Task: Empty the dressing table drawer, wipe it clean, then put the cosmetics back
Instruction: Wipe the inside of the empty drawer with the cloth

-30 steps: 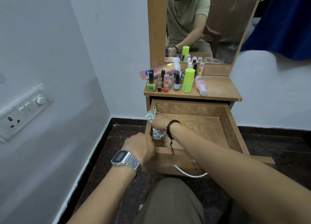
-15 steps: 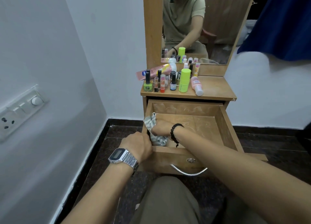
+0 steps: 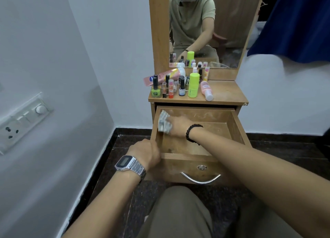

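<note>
Head view, going left to right: the left hand (image 3: 145, 153), the one with the silver metal watch (image 3: 131, 165), is curled over the front left corner of the open light-brown wooden drawer (image 3: 237, 128), fingers wrapped on the rim so the drawer is held steady. Just past it, the right hand (image 3: 178, 126) with the black bead bracelet (image 3: 192, 133) is reached into the drawer, and a crumpled grey-and-white patterned cloth (image 3: 164, 123) is gripped in its fingers and pressed up against the left inner wall near the back corner. So the cloth is at the far left of the drawer, and the unwiped part lies to the right of the fingers, across the long flat bottom panel, which looks scuffed and streaky. The right hand is clearly the one placed for that sweep.

Nothing is seen inside the drawer besides the cloth. The cosmetics are parked above on the dressing table surface (image 3: 226, 93): a lime-green nail polish bottle (image 3: 155, 91), a dark blue nail polish bottle (image 3: 181, 87), a tall lime-green plastic cylinder (image 3: 193, 85), and a pink bottle lying on its side (image 3: 206, 90). The emptying looks done, wiping is judged to be midway, and the putting back is not yet begun.
</note>
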